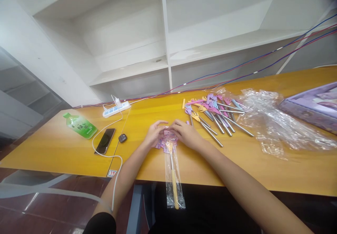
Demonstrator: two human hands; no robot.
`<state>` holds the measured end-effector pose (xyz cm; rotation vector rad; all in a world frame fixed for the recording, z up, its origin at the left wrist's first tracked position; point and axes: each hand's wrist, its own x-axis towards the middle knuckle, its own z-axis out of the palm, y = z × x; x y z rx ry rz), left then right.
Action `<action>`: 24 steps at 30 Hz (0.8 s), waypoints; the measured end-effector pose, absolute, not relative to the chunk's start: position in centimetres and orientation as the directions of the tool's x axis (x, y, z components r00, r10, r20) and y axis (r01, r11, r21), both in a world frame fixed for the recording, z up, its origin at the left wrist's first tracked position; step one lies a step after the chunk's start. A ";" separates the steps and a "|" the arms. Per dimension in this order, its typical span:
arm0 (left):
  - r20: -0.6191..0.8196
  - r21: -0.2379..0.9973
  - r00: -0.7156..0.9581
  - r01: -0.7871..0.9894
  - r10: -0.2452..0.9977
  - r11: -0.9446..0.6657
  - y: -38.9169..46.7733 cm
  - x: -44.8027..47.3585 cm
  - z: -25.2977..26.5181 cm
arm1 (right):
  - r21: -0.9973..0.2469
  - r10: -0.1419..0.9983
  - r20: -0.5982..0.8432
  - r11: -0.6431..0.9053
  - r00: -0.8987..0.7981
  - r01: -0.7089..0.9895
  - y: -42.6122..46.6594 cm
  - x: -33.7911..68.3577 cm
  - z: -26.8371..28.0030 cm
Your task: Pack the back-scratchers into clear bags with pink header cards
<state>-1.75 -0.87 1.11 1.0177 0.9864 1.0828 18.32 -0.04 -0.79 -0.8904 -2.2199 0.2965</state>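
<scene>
A back scratcher (174, 186) with a yellow handle and hand-shaped head lies inside a clear plastic bag (168, 169), its handle end reaching past the table's front edge. At the bag's far end, my left hand (155, 133) pinches from the left, fingers curled. My right hand (184, 132) closes on the same end from the right, partly hiding it. Small pink-and-purple printed cards (158, 144) lie under and between the hands. To the right is a heap of loose back scratchers (218, 116) with metal rods and yellow, pink, purple and blue heads.
Clear plastic bags (268, 111) are piled at the right, beside a purple box (313, 104). On the left are a green bottle (80, 125), a phone (105, 141), a small black object (122, 138) and a power strip (116, 109); a white cable crosses my left arm.
</scene>
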 end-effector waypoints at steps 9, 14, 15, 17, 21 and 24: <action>-0.078 0.939 0.159 -0.321 0.984 0.126 -0.6 -1.6 0.3 | -0.436 0.673 0.494 0.739 -0.551 0.513 -1.0 18.3 0.1; -0.057 0.940 0.198 -0.321 0.979 0.120 -0.8 -1.9 1.0 | -0.583 0.806 0.487 0.586 -0.336 0.562 -0.6 18.2 0.1; -0.053 0.942 0.212 -0.314 0.976 0.120 -0.8 -1.9 1.1 | -0.614 0.822 0.479 0.564 -0.307 0.552 -0.4 18.2 0.0; -0.046 0.947 0.229 -0.300 0.972 0.116 -0.8 -2.0 1.2 | -0.638 0.822 0.469 0.567 -0.321 0.520 -0.1 18.2 -0.2; -0.032 0.948 0.233 -0.300 0.972 0.103 -0.9 -1.8 0.8 | -0.629 0.805 0.478 0.594 -0.352 0.503 0.3 18.4 -0.4; -0.021 0.959 0.251 -0.268 0.968 0.090 -0.8 -1.7 0.3 | -0.637 0.813 0.490 0.581 -0.315 0.507 0.5 18.4 -0.4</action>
